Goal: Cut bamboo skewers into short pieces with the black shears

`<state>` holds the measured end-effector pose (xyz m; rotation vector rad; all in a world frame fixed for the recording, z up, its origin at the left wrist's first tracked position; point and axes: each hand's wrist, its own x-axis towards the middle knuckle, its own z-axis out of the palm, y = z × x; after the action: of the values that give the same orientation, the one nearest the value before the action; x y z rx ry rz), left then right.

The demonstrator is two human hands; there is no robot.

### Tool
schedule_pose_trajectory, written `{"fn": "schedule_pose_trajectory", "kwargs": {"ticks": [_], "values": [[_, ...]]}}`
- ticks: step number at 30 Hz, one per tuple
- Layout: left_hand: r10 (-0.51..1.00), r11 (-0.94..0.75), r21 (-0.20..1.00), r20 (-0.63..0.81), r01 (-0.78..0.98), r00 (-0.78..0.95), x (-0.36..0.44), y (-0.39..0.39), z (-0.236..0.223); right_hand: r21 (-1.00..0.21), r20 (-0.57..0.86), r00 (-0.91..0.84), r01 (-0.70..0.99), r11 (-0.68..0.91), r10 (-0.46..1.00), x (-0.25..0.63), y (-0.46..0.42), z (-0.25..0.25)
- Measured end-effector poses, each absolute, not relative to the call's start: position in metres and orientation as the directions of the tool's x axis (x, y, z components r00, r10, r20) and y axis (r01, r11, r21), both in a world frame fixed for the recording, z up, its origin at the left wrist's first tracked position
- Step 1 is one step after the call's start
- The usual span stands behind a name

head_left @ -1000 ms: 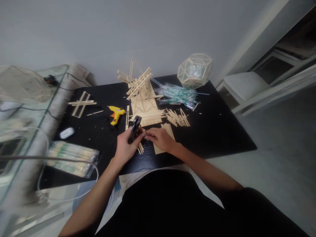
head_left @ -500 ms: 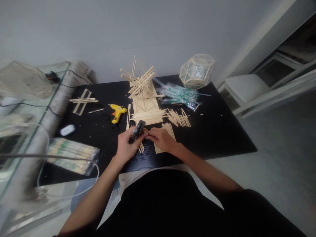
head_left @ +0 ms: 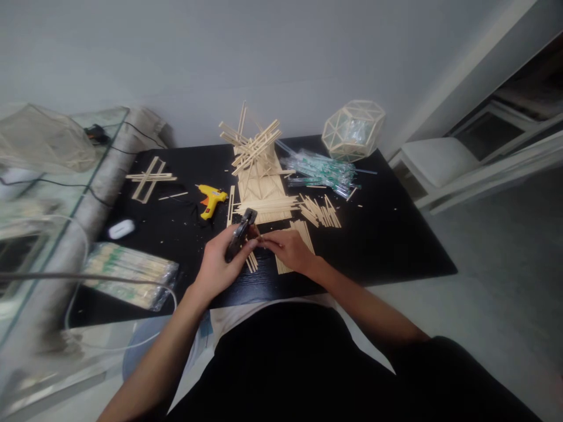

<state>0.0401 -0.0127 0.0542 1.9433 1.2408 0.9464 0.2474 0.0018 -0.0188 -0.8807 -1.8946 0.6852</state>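
My left hand [head_left: 216, 262] is closed around a dark metal hand tool [head_left: 241, 234] whose exact kind is unclear. Its thumb reaches toward the fingertips of my right hand [head_left: 290, 247], which pinch a thin wooden stick [head_left: 259, 235], mostly covered by fingers. Under my right hand lies a mat of wooden sticks [head_left: 285, 266] side by side. A few loose sticks [head_left: 252, 262] rest on the table beneath the left thumb. Just beyond the hands, a pile of sticks [head_left: 266, 205] lies across a slatted wooden panel [head_left: 277, 215].
A yellow glue gun [head_left: 213, 200] lies left of the panel, near crossed sticks [head_left: 147, 179] and a white case [head_left: 121, 229]. Packaged chopsticks [head_left: 129, 275] sit front left. At right are cut sticks [head_left: 323, 211], plastic wrappers [head_left: 319, 170] and a stick-built polyhedron [head_left: 354, 130].
My left hand has shifted slightly left and down, tilting the tool a little. A small gap shows between the tool and my right fingertips. The view has moved slightly.
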Motion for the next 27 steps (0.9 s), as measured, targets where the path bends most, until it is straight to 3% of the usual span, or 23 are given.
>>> {"fn": "schedule_pose_trajectory", "kwargs": {"ticks": [9, 18, 22, 27], "values": [[0.969, -0.243, 0.560, 0.112, 0.792, 0.218, 0.001, -0.029, 0.073, -0.757, 0.480, -0.346, 0.300, 0.580, 0.806, 0.245, 0.004, -0.018], [0.968, -0.246, 0.464, 0.071, 0.851, 0.242, 0.000, -0.029, 0.068, -0.677, 0.576, -0.305, 0.343, 0.651, 0.759, 0.241, -0.001, -0.024], [0.965, -0.261, 0.537, 0.133, 0.803, 0.225, 0.004, -0.030, 0.067, -0.678, 0.595, -0.291, 0.319, 0.662, 0.749, 0.240, -0.003, -0.026], [0.970, -0.234, 0.746, 0.225, 0.624, 0.094, 0.020, -0.025, 0.068, -0.688, 0.570, -0.305, 0.331, 0.646, 0.763, 0.240, -0.003, -0.028]]}}
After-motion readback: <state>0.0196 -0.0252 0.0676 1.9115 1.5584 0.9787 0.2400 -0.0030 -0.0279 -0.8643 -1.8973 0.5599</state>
